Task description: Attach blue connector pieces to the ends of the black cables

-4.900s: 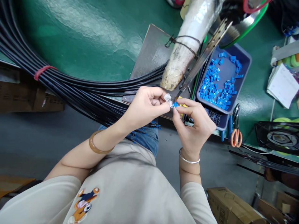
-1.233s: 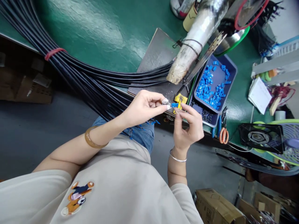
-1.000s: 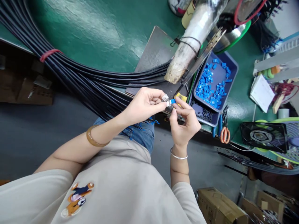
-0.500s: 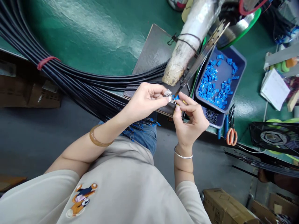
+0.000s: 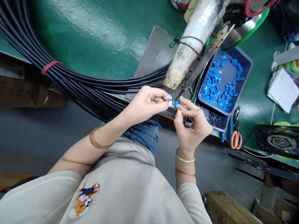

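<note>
- Blue connector (image 5: 177, 102) sat between the two hands, in front of the person, above the near edge of the desk (image 5: 93, 31).
- The left hand (image 5: 149, 104) pinched it at one end between thumb and forefinger, whose tips were wrapped in white.
- The right hand (image 5: 193, 121) came in from the other side, its forefinger at the connector's far end; a thin pale strand (image 5: 177, 106) ran from the connector toward the thumb, and whether the fingers gripped that strand I could not tell.
- A soldering iron (image 5: 196, 70) slanted down with its tip right at the connector; whether they touched was too small to tell.
- A whitish tube (image 5: 184, 59) hung beside the iron over a dark board (image 5: 154, 53).
- Black cables (image 5: 98, 82), bundled by a red band (image 5: 51, 66), swept in from the left.
- A tray (image 5: 230, 73) beyond the right hand held loose blue pieces (image 5: 211, 84); small black pieces (image 5: 214, 119) lay in a second tray partly under it.
- Orange-handled scissors (image 5: 236, 140) lay near the trays at the desk's edge.
</note>
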{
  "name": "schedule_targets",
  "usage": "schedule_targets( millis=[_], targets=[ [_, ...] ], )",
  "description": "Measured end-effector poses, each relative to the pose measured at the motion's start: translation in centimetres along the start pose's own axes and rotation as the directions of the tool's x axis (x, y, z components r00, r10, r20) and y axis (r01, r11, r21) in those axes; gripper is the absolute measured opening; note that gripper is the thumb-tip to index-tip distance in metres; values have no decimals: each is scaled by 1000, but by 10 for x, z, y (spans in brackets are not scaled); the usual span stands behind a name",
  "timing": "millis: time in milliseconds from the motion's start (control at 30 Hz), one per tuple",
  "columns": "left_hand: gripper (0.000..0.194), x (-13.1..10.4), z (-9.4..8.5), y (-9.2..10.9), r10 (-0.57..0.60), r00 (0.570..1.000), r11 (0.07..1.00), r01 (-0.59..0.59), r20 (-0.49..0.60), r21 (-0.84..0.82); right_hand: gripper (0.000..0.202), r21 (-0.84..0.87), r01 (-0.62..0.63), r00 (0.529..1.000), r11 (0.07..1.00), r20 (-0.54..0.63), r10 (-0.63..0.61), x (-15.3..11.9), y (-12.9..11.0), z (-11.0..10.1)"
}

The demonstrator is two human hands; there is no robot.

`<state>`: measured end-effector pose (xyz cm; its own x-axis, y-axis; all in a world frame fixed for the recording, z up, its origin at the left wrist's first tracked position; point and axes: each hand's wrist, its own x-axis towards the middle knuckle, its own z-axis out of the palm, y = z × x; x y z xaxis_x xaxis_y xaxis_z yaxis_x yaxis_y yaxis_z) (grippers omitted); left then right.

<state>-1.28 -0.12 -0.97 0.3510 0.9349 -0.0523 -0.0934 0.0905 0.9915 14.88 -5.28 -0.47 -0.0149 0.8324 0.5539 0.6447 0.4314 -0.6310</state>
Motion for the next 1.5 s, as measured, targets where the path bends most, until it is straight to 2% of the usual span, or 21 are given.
schedule_targets(
  millis=[167, 333, 400, 500, 633, 700, 833, 900, 1100, 1267, 1500],
  targets=[
    [11, -4, 1, 0, 7, 1000, 1000, -7, 22, 19, 8, -15, 8, 1000, 1000, -20, -8, -4, 0, -1],
    [10, -14, 3, 4, 24, 1000, 998, -25, 20, 50, 3, 14, -141, 988, 990, 71, 139, -2, -2, -8],
    [13, -17, 3, 5, 16, 999, 998, -19, 49, 64, 5, -44, -84, 996, 995, 32, 86, 0, -3, -12],
    [13, -20, 3, 6, 21, 996, 998, -25, 85, 51, 13, -169, 63, 997, 984, -31, -69, 3, -6, -16],
    [10, -22, 3, 7, 54, 993, 997, -59, 102, 44, 11, -168, 110, 987, 980, 138, -87, 4, -10, -15],
    [12, -23, 4, 6, 66, 993, 995, -72, 95, 63, 8, -156, 91, 984, 984, 166, -65, 2, -10, -12],
    [17, -24, 5, 4, 83, 995, 995, -87, 59, 57, 7, -74, -72, 997, 995, -14, 71, -3, -9, -8],
    [17, -24, 6, 3, 82, 996, 996, -83, 45, 34, 7, -28, -91, 994, 995, -61, 90, -6, -9, -8],
    [16, -17, 8, -2, 123, 992, 992, -122, -37, 27, 10, -101, 87, 996, 991, 7, -86, -7, -6, -4],
    [16, -9, 11, -2, 151, 986, 988, -149, -68, 24, 10, -96, 65, 997, 993, -26, -68, -4, -3, 2],
    [17, -5, 12, -3, 116, 990, 992, -111, -81, 63, 8, -66, 46, 999, 997, -25, -47, 1, -2, 2]
  ],
)
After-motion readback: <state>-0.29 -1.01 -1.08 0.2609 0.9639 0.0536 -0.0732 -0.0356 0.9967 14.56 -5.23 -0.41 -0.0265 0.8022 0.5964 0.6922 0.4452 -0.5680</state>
